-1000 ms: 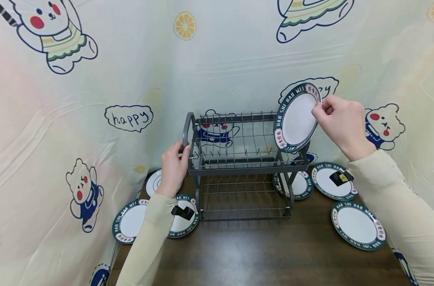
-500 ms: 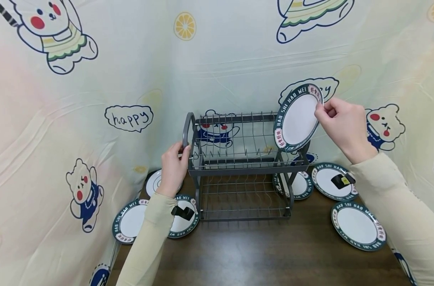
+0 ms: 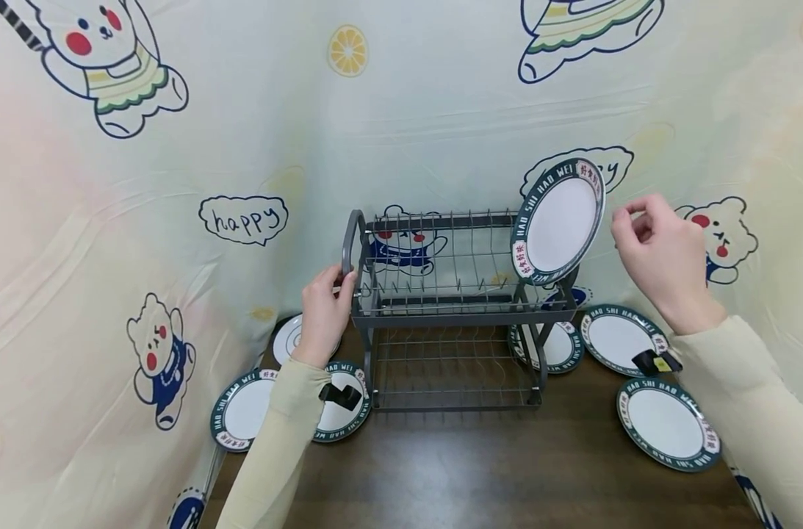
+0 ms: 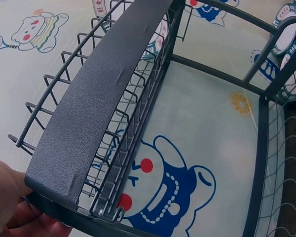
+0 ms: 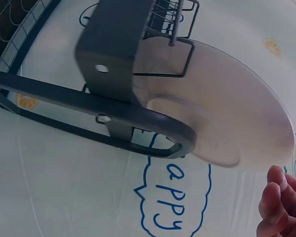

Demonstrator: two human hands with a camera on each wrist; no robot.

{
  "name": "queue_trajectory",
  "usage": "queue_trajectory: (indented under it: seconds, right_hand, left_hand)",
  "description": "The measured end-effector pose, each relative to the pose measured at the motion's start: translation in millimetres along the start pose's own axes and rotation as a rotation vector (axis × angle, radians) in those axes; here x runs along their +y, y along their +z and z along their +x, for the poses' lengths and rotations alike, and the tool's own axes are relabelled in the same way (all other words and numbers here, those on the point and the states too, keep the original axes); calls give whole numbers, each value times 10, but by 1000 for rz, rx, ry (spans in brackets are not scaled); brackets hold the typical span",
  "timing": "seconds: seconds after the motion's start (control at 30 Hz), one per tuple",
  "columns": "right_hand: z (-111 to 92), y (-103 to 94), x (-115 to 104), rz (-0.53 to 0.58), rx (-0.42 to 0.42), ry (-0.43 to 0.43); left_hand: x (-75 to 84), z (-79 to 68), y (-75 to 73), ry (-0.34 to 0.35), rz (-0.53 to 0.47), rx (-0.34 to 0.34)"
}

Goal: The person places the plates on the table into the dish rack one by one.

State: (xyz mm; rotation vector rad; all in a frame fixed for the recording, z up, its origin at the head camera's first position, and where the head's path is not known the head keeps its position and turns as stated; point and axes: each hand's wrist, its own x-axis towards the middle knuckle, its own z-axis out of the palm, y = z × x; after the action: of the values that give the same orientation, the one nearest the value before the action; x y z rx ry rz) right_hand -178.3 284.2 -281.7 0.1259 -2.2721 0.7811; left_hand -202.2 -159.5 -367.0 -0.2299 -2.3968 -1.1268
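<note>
A two-tier dark grey dish rack (image 3: 463,319) stands on the table, in the middle of the head view. My left hand (image 3: 325,317) grips the left side of its upper tier; in the left wrist view the thumb lies by the frame end and fingers are beneath. A white plate (image 3: 560,224) with a dark green lettered rim leans tilted in the right end of the upper tier. My right hand (image 3: 665,264) is just right of that plate, apart from it, fingers bent and holding nothing. In the right wrist view the plate's pale underside shows beyond the rack's end handle (image 5: 153,123).
More green-rimmed plates lie flat on the brown table (image 3: 461,470): a front right plate (image 3: 668,422), a back right plate (image 3: 616,338), one partly behind the rack (image 3: 557,345), and several at the left, partly hidden by my left arm. Patterned cloth (image 3: 434,110) hangs behind.
My right hand has let go of the plate and moved right, away from its edge. The plate stays leaning in the rack. My left hand keeps its grip.
</note>
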Motion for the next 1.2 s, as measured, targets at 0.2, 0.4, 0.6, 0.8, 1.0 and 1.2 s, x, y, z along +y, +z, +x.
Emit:
queue_trajectory:
  seconds: [0.2,0.4,0.6,0.8,1.0,1.2]
  right_hand:
    - [-240,-86,176,-29,-29,-9]
    - [-522,-147,379,-54,-35,-35]
    - [-721,-205,534,-63,-69,-8]
    - [-939,-232,643,-80,-129,26]
    - [-1122,-243,765,-93,-161,67]
    - [-1289,-272,896,-110,-197,121]
  left_hand:
    - [6,7,-1,-8,-12,-4]
    - [12,-4,4,11,-9,7]
    - [1,-14,-5,12,-8,6]
    - [0,-31,-11,4,-8,2]
    - [-2,-32,-4,1,-4,-2]
    - [-6,-31,-4,-4,-8,-7]
